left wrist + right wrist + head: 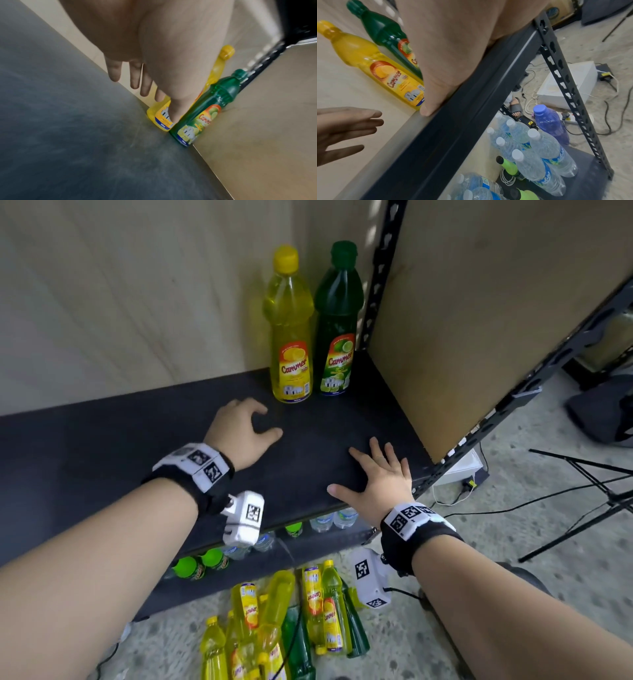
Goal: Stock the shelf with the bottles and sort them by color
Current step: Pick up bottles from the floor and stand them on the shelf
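Note:
A yellow bottle (291,337) and a dark green bottle (337,323) stand upright side by side at the back right of the dark shelf board (120,446). My left hand (267,421) hovers just in front of the yellow bottle (161,121), fingers relaxed and holding nothing. My right hand (363,470) lies flat with spread fingers on the board near its front edge, its thumb (426,111) at the metal rim. Several more yellow and green bottles (284,628) lie in a pile on the floor below. The green bottle (205,112) stands against the side panel.
A cardboard side panel (479,320) and a slotted metal post (380,275) close the shelf's right end. The lower shelf holds water bottles (530,148), lime-green bottles (191,566) and a purple bottle (551,124). Cables, a white box (565,83) and tripod legs (582,491) lie on the floor at right.

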`<state>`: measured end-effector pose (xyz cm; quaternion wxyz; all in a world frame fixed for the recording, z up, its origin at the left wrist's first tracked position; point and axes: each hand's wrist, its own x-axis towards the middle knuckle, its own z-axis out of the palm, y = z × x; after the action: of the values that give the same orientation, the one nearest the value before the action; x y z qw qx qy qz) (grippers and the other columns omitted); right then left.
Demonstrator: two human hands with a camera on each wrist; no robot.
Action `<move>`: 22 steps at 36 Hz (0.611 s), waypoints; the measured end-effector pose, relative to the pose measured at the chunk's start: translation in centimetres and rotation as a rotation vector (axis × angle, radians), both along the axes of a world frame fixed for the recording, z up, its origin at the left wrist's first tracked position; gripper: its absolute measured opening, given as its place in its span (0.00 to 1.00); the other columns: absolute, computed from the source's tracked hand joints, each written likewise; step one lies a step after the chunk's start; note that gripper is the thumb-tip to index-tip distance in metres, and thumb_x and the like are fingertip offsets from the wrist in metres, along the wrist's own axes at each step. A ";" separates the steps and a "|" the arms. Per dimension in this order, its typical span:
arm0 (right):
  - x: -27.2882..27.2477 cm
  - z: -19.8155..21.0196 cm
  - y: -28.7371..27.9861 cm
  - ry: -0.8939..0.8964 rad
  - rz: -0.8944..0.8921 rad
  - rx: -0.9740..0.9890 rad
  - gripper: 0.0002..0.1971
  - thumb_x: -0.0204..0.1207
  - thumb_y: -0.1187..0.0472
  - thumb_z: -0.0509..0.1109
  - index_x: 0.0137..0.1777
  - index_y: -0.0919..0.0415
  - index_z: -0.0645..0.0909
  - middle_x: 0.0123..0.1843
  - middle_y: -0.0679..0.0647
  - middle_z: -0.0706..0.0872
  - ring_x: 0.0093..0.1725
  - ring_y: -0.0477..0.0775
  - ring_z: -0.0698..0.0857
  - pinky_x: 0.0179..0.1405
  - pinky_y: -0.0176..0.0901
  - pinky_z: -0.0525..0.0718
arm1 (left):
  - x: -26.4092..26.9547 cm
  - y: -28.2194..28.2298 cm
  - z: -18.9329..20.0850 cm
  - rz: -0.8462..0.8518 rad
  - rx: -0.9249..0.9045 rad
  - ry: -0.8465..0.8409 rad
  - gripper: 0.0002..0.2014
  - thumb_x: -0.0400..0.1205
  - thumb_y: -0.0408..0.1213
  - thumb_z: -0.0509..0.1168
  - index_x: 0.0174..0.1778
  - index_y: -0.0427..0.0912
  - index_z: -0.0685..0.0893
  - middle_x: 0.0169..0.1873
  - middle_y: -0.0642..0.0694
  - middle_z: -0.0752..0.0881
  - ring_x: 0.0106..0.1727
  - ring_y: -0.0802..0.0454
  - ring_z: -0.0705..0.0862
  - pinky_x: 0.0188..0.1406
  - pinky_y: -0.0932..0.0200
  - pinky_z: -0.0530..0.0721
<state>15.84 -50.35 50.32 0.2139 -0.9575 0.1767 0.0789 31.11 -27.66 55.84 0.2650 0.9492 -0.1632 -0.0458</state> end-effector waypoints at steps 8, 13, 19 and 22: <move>-4.0 -0.7 3.0 -0.371 -0.052 0.119 0.43 0.73 0.32 0.72 0.84 0.51 0.69 0.81 0.56 0.76 0.85 0.60 0.62 0.84 0.65 0.62 | -9.6 8.1 0.2 -0.014 -0.060 -0.028 0.20 0.79 0.51 0.74 0.66 0.51 0.84 0.60 0.53 0.81 0.64 0.48 0.80 0.66 0.51 0.79; -7.9 -0.4 7.2 -0.526 0.025 0.076 0.24 0.75 0.43 0.77 0.66 0.56 0.85 0.62 0.49 0.85 0.64 0.58 0.78 0.69 0.51 0.77 | -16.3 13.7 -0.6 0.057 -0.155 -0.035 0.17 0.79 0.46 0.75 0.62 0.51 0.85 0.52 0.58 0.83 0.55 0.59 0.83 0.56 0.49 0.86; -12.2 -2.0 11.7 -0.381 0.089 0.173 0.13 0.76 0.53 0.80 0.55 0.58 0.87 0.50 0.49 0.83 0.53 0.57 0.82 0.54 0.47 0.82 | -23.0 18.5 -4.0 0.067 -0.186 0.118 0.17 0.78 0.52 0.72 0.60 0.52 0.85 0.51 0.60 0.82 0.54 0.62 0.83 0.55 0.54 0.84; -13.7 -3.4 13.6 -0.306 0.104 0.206 0.12 0.75 0.54 0.80 0.54 0.58 0.87 0.49 0.49 0.84 0.51 0.57 0.84 0.52 0.49 0.84 | -25.1 20.4 -6.3 0.094 -0.178 0.183 0.18 0.78 0.52 0.73 0.61 0.51 0.85 0.52 0.61 0.82 0.54 0.64 0.82 0.55 0.57 0.84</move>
<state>2.18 -36.78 46.89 0.3309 -0.9391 0.0837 -0.0388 6.06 -7.29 49.50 0.3638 0.9204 -0.0969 -0.1051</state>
